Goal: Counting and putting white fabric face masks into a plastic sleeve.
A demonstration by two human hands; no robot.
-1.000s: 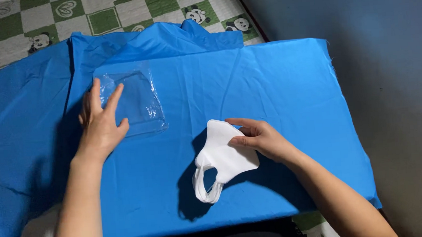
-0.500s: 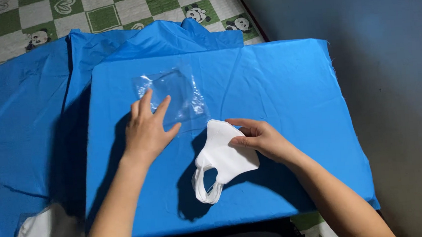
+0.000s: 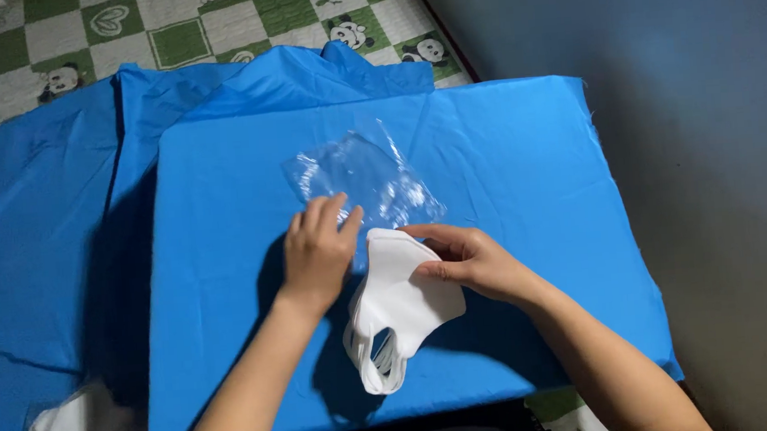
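R hand [image 3: 472, 259] pinches mask [image 3: 399, 309] at top edge; L hand [image 3: 317, 252], fingers spread, touches bag [image 3: 363, 179] just above.

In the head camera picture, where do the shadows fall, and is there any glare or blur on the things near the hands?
Head view: the image is sharp overall; the left hand and the white face mask cast dark shadows down and leftward onto the blue cloth; the clear plastic bag shows small bright glints; the right hand holds the mask; the grey wall at right is dim.
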